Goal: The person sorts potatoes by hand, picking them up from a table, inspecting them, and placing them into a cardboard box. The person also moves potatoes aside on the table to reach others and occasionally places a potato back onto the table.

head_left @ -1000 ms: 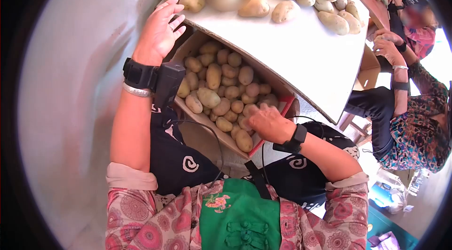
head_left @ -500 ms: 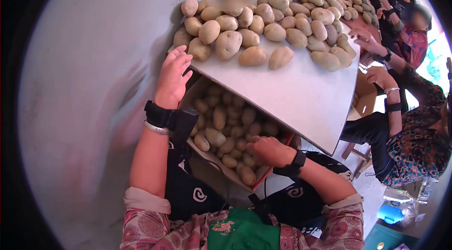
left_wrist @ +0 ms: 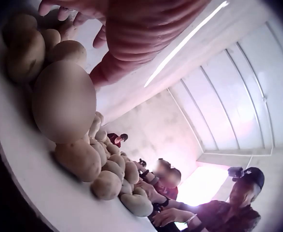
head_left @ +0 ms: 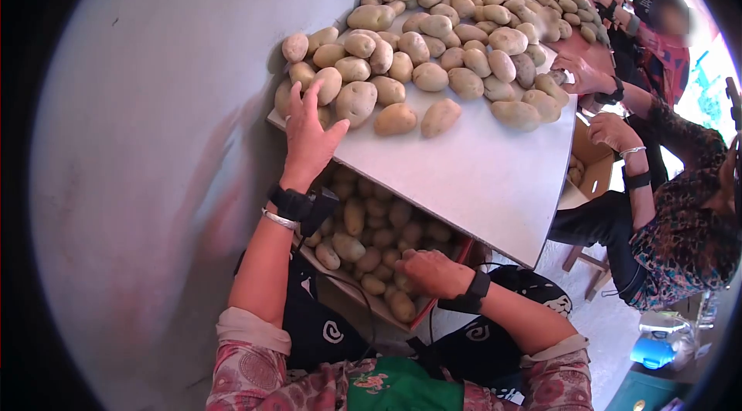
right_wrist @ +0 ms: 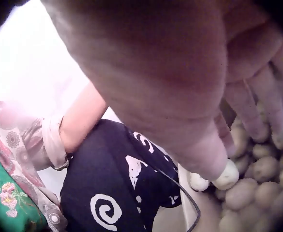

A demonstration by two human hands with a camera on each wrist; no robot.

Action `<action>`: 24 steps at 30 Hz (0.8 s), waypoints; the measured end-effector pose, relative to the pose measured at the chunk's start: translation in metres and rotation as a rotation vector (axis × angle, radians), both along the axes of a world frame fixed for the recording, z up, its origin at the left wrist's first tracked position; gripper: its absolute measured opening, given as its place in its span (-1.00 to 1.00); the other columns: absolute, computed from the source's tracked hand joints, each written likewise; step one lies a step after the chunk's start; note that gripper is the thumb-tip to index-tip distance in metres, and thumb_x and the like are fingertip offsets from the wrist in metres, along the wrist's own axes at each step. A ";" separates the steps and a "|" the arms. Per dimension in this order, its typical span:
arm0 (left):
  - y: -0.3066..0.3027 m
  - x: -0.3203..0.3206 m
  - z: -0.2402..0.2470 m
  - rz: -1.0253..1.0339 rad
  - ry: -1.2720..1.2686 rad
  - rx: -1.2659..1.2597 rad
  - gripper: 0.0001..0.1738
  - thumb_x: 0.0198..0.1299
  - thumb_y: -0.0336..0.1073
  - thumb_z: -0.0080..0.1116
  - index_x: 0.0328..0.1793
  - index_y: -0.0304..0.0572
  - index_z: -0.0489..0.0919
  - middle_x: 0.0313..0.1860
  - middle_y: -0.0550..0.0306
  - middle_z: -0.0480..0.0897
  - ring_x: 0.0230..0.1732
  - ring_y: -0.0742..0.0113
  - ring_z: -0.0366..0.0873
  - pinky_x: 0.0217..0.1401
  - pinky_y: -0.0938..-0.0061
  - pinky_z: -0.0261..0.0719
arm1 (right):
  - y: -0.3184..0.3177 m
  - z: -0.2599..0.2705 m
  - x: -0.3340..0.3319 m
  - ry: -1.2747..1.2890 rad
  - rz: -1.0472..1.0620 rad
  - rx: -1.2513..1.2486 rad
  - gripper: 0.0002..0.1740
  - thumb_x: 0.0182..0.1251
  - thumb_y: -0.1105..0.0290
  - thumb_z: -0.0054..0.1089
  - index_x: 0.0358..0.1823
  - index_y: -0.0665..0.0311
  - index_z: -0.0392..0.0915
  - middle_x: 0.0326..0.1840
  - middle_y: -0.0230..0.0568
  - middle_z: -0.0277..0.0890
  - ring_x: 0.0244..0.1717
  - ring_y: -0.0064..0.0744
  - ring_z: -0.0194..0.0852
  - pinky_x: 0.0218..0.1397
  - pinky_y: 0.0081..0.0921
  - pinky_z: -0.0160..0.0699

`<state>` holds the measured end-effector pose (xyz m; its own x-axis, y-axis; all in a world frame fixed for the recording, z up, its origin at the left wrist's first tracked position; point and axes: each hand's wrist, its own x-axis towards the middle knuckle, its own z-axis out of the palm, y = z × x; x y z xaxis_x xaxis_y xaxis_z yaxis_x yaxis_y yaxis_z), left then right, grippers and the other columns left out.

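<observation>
My left hand (head_left: 309, 139) reaches over the near left corner of the white table (head_left: 464, 179), fingers spread and lightly bent. Its fingertips are right at a tan potato (head_left: 328, 85) among the pile's front ones. In the left wrist view the palm shows above the potatoes, with no potato in it. Low inside the cardboard box (head_left: 357, 289) under the table edge, my right hand (head_left: 439, 275) hangs over many potatoes (head_left: 354, 218). The right wrist view shows its fingers (right_wrist: 255, 108) loosely bent downward, the thumb close to a pale potato (right_wrist: 227, 176).
A long heap of potatoes (head_left: 495, 17) covers the far part of the table. A pale wall (head_left: 178, 102) runs along the left. At the right sits another person (head_left: 680, 218), hands near the table, beside a second cardboard box (head_left: 595, 167). A cable (right_wrist: 192, 203) hangs by the box.
My left hand has moved from the table's corner inward over the front potatoes, its fingers spreading. The right hand stays over the box. The head view has tilted up, showing more of the heap.
</observation>
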<state>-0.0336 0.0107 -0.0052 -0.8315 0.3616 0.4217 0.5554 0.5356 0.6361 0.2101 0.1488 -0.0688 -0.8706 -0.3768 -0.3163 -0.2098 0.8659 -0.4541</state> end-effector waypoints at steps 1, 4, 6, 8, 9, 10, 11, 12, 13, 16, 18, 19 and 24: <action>0.004 -0.002 -0.002 -0.017 0.004 -0.017 -0.20 0.00 -0.24 0.32 0.41 -0.05 0.24 0.49 -0.33 -0.02 0.51 -0.17 -0.04 0.49 0.16 0.04 | 0.001 0.003 0.001 0.004 -0.004 0.004 -0.71 0.02 0.42 0.16 -0.16 0.25 0.49 -0.19 -0.03 0.47 -0.10 -0.01 0.54 -0.12 -0.12 0.53; 0.010 -0.009 -0.005 -0.073 -0.032 -0.083 -0.19 0.00 -0.21 0.32 0.42 -0.01 0.24 0.50 -0.34 -0.05 0.52 -0.18 -0.08 0.50 0.17 0.03 | 0.003 0.019 -0.002 0.035 -0.045 -0.088 -0.74 0.03 0.45 0.15 -0.18 0.27 0.48 -0.18 -0.03 0.47 -0.11 0.01 0.53 -0.10 -0.13 0.53; 0.011 -0.013 -0.004 -0.085 0.005 -0.079 -0.18 -0.04 -0.18 0.36 0.38 -0.10 0.29 0.46 -0.46 -0.01 0.49 -0.28 -0.03 0.48 0.15 0.07 | 0.009 0.029 -0.013 0.002 -0.056 -0.215 -0.73 0.05 0.43 0.15 -0.17 0.28 0.48 -0.15 -0.03 0.47 -0.10 0.03 0.51 -0.06 -0.16 0.52; 0.011 -0.016 -0.006 -0.092 0.009 -0.140 -0.17 -0.09 -0.15 0.39 0.38 -0.01 0.33 0.47 -0.46 -0.02 0.48 -0.31 0.00 0.46 0.11 0.11 | 0.019 0.045 -0.028 0.205 -0.170 -0.353 -0.73 0.09 0.42 0.15 -0.14 0.30 0.48 -0.16 -0.03 0.47 -0.11 0.03 0.50 -0.03 -0.18 0.52; 0.013 -0.016 -0.008 -0.060 0.065 -0.222 -0.13 -0.17 -0.13 0.44 0.37 0.04 0.34 0.47 -0.44 -0.03 0.46 -0.32 0.03 0.43 0.08 0.15 | 0.028 0.061 -0.039 0.256 -0.256 -0.403 -0.70 0.10 0.43 0.15 -0.09 0.29 0.48 -0.10 0.01 0.46 -0.04 0.04 0.47 0.04 -0.19 0.49; 0.013 -0.015 -0.008 -0.043 0.060 -0.232 -0.07 -0.26 -0.12 0.50 0.35 0.06 0.35 0.48 -0.42 -0.05 0.43 -0.32 0.08 0.40 0.06 0.20 | 0.037 0.074 -0.049 0.307 -0.335 -0.463 -0.67 0.12 0.43 0.16 -0.05 0.29 0.48 -0.04 0.04 0.46 0.04 0.06 0.45 0.10 -0.19 0.46; 0.015 -0.010 -0.003 -0.012 0.056 -0.267 -0.03 -0.31 -0.12 0.53 0.35 0.07 0.33 0.48 -0.39 -0.07 0.39 -0.33 0.12 0.37 0.04 0.24 | 0.046 0.080 -0.058 0.346 -0.355 -0.433 -0.67 0.12 0.43 0.16 -0.05 0.29 0.48 -0.04 0.04 0.46 0.04 0.06 0.45 0.10 -0.19 0.46; 0.017 -0.008 -0.003 0.016 0.097 -0.335 0.02 -0.33 -0.10 0.54 0.38 0.09 0.29 0.49 -0.37 -0.10 0.36 -0.34 0.15 0.36 0.03 0.25 | 0.054 0.079 -0.069 0.535 -0.455 -0.408 -0.61 0.11 0.41 0.18 0.01 0.28 0.46 0.08 0.12 0.39 0.14 0.10 0.36 0.20 -0.19 0.38; 0.021 -0.006 -0.002 0.039 0.092 -0.359 0.05 -0.35 -0.09 0.55 0.39 0.10 0.27 0.49 -0.37 -0.11 0.36 -0.34 0.16 0.35 0.02 0.25 | 0.061 0.079 -0.079 0.719 -0.548 -0.389 -0.55 0.09 0.40 0.21 0.06 0.28 0.44 0.20 0.21 0.31 0.24 0.14 0.28 0.29 -0.18 0.31; 0.025 -0.004 -0.002 0.068 0.091 -0.388 0.08 -0.38 -0.08 0.56 0.40 0.12 0.26 0.48 -0.38 -0.11 0.35 -0.33 0.18 0.34 0.02 0.26 | 0.078 0.082 -0.104 0.662 -0.665 -0.318 -0.39 0.04 0.34 0.29 0.18 0.24 0.37 0.38 0.34 0.05 0.37 0.26 0.06 0.41 -0.16 0.13; 0.025 -0.008 0.005 0.078 0.096 -0.405 0.10 -0.39 -0.08 0.57 0.40 0.12 0.25 0.48 -0.38 -0.11 0.34 -0.32 0.19 0.34 0.02 0.26 | 0.079 0.078 -0.120 0.634 -0.698 -0.298 -0.30 -0.01 0.27 0.35 0.23 0.19 0.34 0.42 0.33 -0.06 0.41 0.27 -0.03 0.39 -0.04 0.15; 0.026 -0.007 0.010 0.085 0.047 -0.430 0.10 -0.40 -0.07 0.57 0.40 0.12 0.25 0.47 -0.38 -0.10 0.33 -0.32 0.20 0.33 0.02 0.27 | 0.079 0.079 -0.125 0.568 -0.739 -0.257 -0.29 -0.01 0.24 0.35 0.24 0.15 0.33 0.43 0.30 -0.08 0.44 0.25 -0.08 0.36 0.04 0.18; 0.030 -0.012 0.013 0.108 0.007 -0.481 0.08 -0.42 -0.10 0.59 0.36 0.13 0.27 0.44 -0.37 -0.06 0.28 -0.34 0.25 0.30 0.02 0.30 | 0.075 0.068 -0.152 0.401 -0.846 -0.245 -0.24 -0.05 0.11 0.41 0.25 0.08 0.36 0.45 0.23 -0.13 0.49 0.23 -0.24 0.25 0.25 0.22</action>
<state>-0.0452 0.0411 0.0074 -0.8729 0.4282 0.2338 0.4837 0.8224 0.2994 0.0578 0.2242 -0.0011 -0.9103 0.4085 0.0672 0.2610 0.6924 -0.6727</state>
